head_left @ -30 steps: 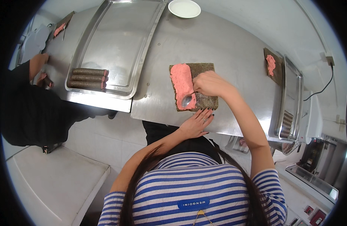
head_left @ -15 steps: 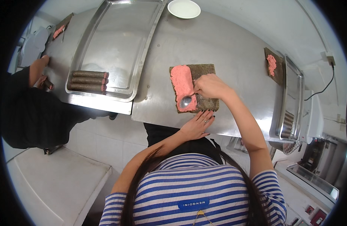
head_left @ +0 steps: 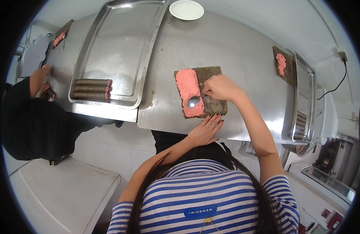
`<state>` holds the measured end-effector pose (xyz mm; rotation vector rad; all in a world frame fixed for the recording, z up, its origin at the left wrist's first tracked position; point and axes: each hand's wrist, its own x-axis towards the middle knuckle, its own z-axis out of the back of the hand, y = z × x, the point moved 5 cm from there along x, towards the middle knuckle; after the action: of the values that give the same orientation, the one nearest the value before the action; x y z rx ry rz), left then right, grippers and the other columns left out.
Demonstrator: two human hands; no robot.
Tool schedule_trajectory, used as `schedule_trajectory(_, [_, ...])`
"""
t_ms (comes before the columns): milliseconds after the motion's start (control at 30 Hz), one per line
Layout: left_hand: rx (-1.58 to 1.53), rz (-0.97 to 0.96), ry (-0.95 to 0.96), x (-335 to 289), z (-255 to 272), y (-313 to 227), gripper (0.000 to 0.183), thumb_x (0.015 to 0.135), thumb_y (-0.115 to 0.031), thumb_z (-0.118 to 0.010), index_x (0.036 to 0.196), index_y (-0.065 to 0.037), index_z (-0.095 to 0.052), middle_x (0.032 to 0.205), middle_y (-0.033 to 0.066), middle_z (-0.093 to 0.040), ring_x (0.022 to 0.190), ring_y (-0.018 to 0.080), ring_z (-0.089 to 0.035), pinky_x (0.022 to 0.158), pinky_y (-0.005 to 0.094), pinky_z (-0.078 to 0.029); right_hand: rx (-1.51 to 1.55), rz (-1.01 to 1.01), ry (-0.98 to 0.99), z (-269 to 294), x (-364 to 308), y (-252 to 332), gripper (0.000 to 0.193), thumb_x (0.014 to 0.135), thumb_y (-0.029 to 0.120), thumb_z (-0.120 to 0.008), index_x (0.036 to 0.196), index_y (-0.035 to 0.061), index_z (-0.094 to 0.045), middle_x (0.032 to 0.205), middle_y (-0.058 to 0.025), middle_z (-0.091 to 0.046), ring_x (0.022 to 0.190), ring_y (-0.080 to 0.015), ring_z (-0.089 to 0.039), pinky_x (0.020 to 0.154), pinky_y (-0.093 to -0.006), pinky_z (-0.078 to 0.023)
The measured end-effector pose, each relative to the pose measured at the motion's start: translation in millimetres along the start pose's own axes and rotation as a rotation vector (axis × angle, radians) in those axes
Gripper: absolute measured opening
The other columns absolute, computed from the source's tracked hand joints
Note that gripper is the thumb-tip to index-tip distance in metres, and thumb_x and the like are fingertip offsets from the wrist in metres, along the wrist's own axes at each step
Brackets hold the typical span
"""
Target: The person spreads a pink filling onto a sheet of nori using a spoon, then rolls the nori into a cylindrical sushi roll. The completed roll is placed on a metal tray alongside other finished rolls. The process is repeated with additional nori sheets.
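Note:
A dark green seaweed sheet [head_left: 215, 93] lies on the steel table before me. Pink paste [head_left: 187, 84] covers its left part in a long band from far to near edge. My right hand [head_left: 220, 88] is closed round the handle of a metal spoon [head_left: 193, 102], whose bowl rests on the lower part of the paste. At the sheet's near edge my left hand [head_left: 205, 130] lies flat, fingers stretched out, the fingertips touching the seaweed.
A large steel tray [head_left: 141, 78] on the left holds several seaweed rolls [head_left: 91, 89]. A white bowl [head_left: 186, 9] stands at the back. Another sheet with paste [head_left: 280, 64] and a second tray [head_left: 307, 82] are at the right. A co-worker's hand [head_left: 44, 91] holds a roll at far left.
The spoon bowl has shifted slightly up the paste and is turned a little. My left hand stays at the sheet's edge. The whole view has moved slightly.

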<state>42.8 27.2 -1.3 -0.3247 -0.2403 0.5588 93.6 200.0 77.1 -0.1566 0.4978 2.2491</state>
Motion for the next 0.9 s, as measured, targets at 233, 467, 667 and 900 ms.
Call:
schedule_trajectory(233, [0.008, -0.001, -0.006, -0.8, -1.3, -1.3, 0.070, 0.088, -0.048, -0.052, 0.137, 0.001, -0.040, 0.148, 0.0204, -0.031, 0.137, 0.0346, -0.029, 0.112, 0.0456, -0.023, 0.003, -0.093, -0.220, 17.6, 48.6, -12.2, 0.009, 0.069, 0.012, -0.064, 0.070, 0.0068, -0.071, 0.074, -0.0173, -0.065, 0.073, -0.0359, -0.064, 0.065, -0.0446, -0.050])
schedule_trajectory(467, [-0.030, 0.007, -0.005, -1.2, -0.6, 1.2, 0.070, 0.088, -0.048, -0.052, 0.137, 0.000, -0.039, 0.148, 0.0205, -0.031, 0.137, 0.0346, -0.029, 0.113, 0.0458, -0.023, -0.024, -0.055, -0.211, 35.4, 38.2, -4.8, 0.011, 0.074, 0.012, -0.063, 0.079, 0.0105, -0.073, 0.080, -0.0069, -0.069, 0.079, -0.0302, -0.064, 0.066, -0.0409, -0.050])
schedule_trajectory(667, [-0.027, 0.004, 0.003, -0.2, 0.6, -0.5, 0.070, 0.088, -0.048, -0.052, 0.137, 0.000, -0.038, 0.148, 0.0213, -0.031, 0.137, 0.0349, -0.028, 0.112, 0.0460, -0.023, -0.060, -0.130, -0.123, 17.9, 39.7, -12.5, 0.011, 0.075, 0.013, -0.063, 0.079, 0.0106, -0.073, 0.081, -0.0065, -0.069, 0.078, -0.0304, -0.064, 0.066, -0.0408, -0.050])
schedule_trajectory(900, [-0.021, -0.002, -0.009, -0.2, 0.8, 0.0, 0.070, 0.088, -0.048, -0.052, 0.137, 0.000, -0.039, 0.148, 0.0215, -0.030, 0.137, 0.0351, -0.029, 0.112, 0.0460, -0.023, -0.026, -0.113, -0.383, 43.7, 45.5, -18.5, 0.010, 0.073, 0.012, -0.064, 0.076, 0.0088, -0.073, 0.078, -0.0137, -0.067, 0.076, -0.0338, -0.065, 0.067, -0.0435, -0.051])
